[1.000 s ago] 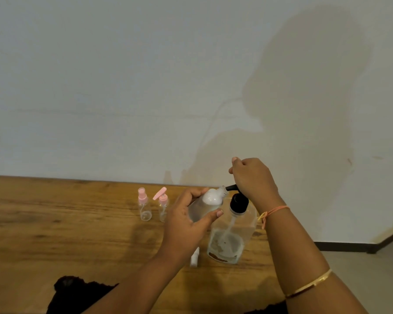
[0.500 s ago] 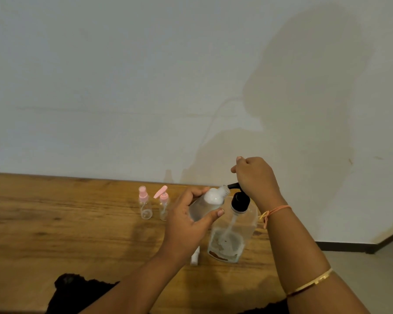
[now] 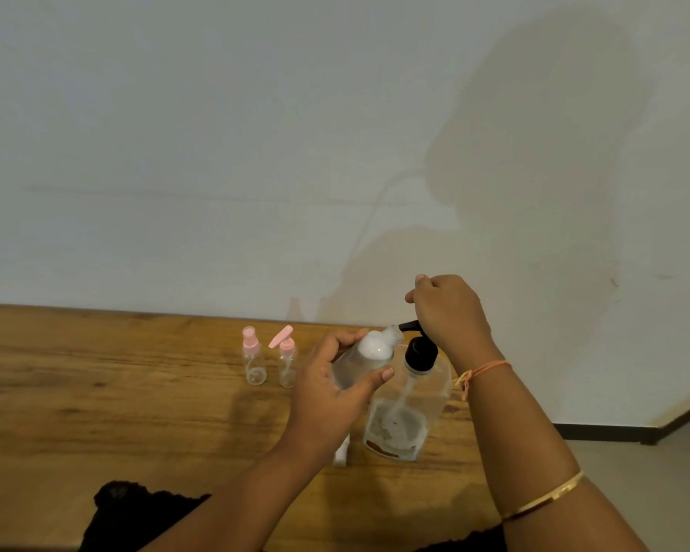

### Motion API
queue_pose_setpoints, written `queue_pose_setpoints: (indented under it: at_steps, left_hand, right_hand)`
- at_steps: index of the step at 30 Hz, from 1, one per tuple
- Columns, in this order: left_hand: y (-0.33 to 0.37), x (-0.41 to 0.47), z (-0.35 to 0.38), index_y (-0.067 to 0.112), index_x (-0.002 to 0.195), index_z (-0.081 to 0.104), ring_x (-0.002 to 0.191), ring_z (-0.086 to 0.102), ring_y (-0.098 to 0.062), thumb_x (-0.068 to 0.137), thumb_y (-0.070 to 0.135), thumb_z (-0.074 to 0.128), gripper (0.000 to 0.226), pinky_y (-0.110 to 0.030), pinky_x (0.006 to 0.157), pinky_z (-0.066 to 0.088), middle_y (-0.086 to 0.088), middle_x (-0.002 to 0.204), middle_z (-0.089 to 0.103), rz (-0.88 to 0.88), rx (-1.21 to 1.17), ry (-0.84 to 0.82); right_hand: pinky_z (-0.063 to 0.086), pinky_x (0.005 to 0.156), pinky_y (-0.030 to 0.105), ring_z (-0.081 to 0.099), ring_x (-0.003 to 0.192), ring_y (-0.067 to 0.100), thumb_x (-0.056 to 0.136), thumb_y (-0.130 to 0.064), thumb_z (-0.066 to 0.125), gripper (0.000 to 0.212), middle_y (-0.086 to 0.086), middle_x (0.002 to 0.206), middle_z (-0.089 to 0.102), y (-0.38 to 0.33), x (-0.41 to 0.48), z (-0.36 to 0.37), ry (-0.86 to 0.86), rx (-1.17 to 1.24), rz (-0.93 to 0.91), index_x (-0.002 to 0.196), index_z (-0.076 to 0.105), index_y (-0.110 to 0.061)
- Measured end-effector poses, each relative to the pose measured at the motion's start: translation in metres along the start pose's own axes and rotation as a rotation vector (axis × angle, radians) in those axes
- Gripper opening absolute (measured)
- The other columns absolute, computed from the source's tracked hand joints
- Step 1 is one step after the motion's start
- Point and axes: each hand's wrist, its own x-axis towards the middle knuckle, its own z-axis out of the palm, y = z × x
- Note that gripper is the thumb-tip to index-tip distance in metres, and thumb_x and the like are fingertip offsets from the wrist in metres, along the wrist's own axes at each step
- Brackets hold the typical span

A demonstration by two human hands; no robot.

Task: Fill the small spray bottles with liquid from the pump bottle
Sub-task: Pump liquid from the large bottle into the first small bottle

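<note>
Left hand (image 3: 327, 396) wraps a tilted, uncapped small spray bottle (image 3: 361, 362), its open neck meeting the black nozzle (image 3: 409, 325) just past the fingertips. Right hand (image 3: 451, 316) curls over the head of the pump bottle (image 3: 407, 416). Pressing slowly, with neck held against nozzle, should avoid spills.

- On a wooden table (image 3: 96, 412), a pink-capped spray bottle (image 3: 254, 364) and a pink flip-top bottle (image 3: 287, 366) are stood together.
- The pump bottle (image 3: 407, 416) is stood nearby, beside a white piece (image 3: 342, 452).
</note>
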Motion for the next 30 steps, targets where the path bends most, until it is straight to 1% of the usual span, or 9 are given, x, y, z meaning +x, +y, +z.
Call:
queue_pose_setpoints:
  at_steps: [3,5,11,13,16,18,23,26,30]
  left_hand:
    - [-0.0013,0.0001,0.0006,0.037,0.095,0.058,0.100,0.057,0.000,0.064,0.037,0.073,0.035,-0.008,0.080,0.043,0.021,0.101,0.064,-0.005,0.002,0.004]
    - [-0.0015,0.0002,0.0000,0.037,0.096,0.057,0.100,0.057,0.000,0.064,0.037,0.073,0.035,-0.009,0.080,0.044,0.021,0.101,0.063,-0.004,0.000,0.008]
    - [-0.0026,0.0001,0.0008,0.037,0.095,0.057,0.100,0.056,0.002,0.062,0.038,0.073,0.037,-0.006,0.079,0.043,0.018,0.099,0.065,-0.008,0.015,0.004]
    - [-0.0026,-0.0006,0.0007,0.036,0.096,0.058,0.101,0.056,0.001,0.062,0.038,0.073,0.037,-0.007,0.079,0.043,0.018,0.100,0.065,-0.013,0.014,0.001]
    - [-0.0032,-0.0003,0.0006,0.035,0.096,0.058,0.101,0.057,-0.001,0.063,0.037,0.073,0.037,-0.009,0.081,0.044,0.020,0.102,0.064,-0.008,0.009,0.005]
    - [-0.0017,0.0002,0.0002,0.035,0.096,0.058,0.100,0.057,0.000,0.063,0.036,0.073,0.036,-0.009,0.081,0.044,0.022,0.102,0.063,0.005,0.011,0.012]
    - [-0.0018,-0.0005,0.0002,0.035,0.097,0.058,0.101,0.058,-0.001,0.064,0.035,0.073,0.036,-0.011,0.083,0.045,0.022,0.102,0.064,0.008,0.000,0.008]
    - [-0.0020,-0.0010,0.0007,0.035,0.097,0.058,0.100,0.058,-0.001,0.064,0.036,0.073,0.036,-0.011,0.082,0.045,0.021,0.101,0.064,-0.002,-0.001,0.006]
    - [-0.0022,-0.0003,0.0003,0.036,0.098,0.058,0.102,0.058,-0.002,0.064,0.037,0.073,0.037,-0.011,0.082,0.045,0.021,0.103,0.064,-0.003,0.005,0.014]
  right_hand:
    - [0.039,0.097,0.054,0.053,0.104,0.031,0.095,-0.033,0.031,0.043,0.006,0.099,0.065,0.0013,-0.0012,0.0037,-0.018,-0.019,0.036,0.087,0.068,-0.013]
    - [0.038,0.098,0.054,0.054,0.104,0.031,0.095,-0.033,0.031,0.043,0.006,0.100,0.065,0.0025,-0.0018,0.0048,-0.018,-0.008,0.047,0.089,0.069,-0.013]
    - [0.040,0.096,0.052,0.055,0.095,0.029,0.096,-0.031,0.033,0.045,0.001,0.078,0.060,-0.0018,-0.0026,0.0001,0.009,0.056,0.004,0.083,0.070,-0.008]
    - [0.040,0.096,0.052,0.055,0.096,0.029,0.096,-0.031,0.033,0.045,0.001,0.078,0.061,-0.0009,-0.0030,-0.0005,0.014,0.042,0.002,0.083,0.069,-0.009]
    - [0.040,0.096,0.052,0.054,0.101,0.030,0.095,-0.032,0.032,0.044,0.005,0.090,0.064,0.0025,-0.0024,0.0025,0.004,0.006,0.026,0.084,0.069,-0.012]
    - [0.041,0.095,0.052,0.054,0.101,0.030,0.095,-0.031,0.031,0.043,0.006,0.094,0.065,0.0037,-0.0034,0.0046,-0.001,0.001,0.030,0.085,0.069,-0.012]
    - [0.042,0.093,0.052,0.056,0.094,0.029,0.094,-0.029,0.033,0.043,0.004,0.083,0.063,-0.0008,-0.0044,0.0021,0.059,0.068,0.001,0.080,0.069,-0.010]
    - [0.042,0.093,0.053,0.057,0.088,0.028,0.093,-0.027,0.034,0.043,0.005,0.077,0.063,-0.0025,-0.0049,-0.0010,0.052,0.078,-0.002,0.081,0.069,-0.006]
    - [0.042,0.093,0.052,0.055,0.093,0.029,0.093,-0.027,0.033,0.042,0.004,0.082,0.063,-0.0014,-0.0056,-0.0010,0.026,0.016,0.023,0.082,0.069,-0.009]
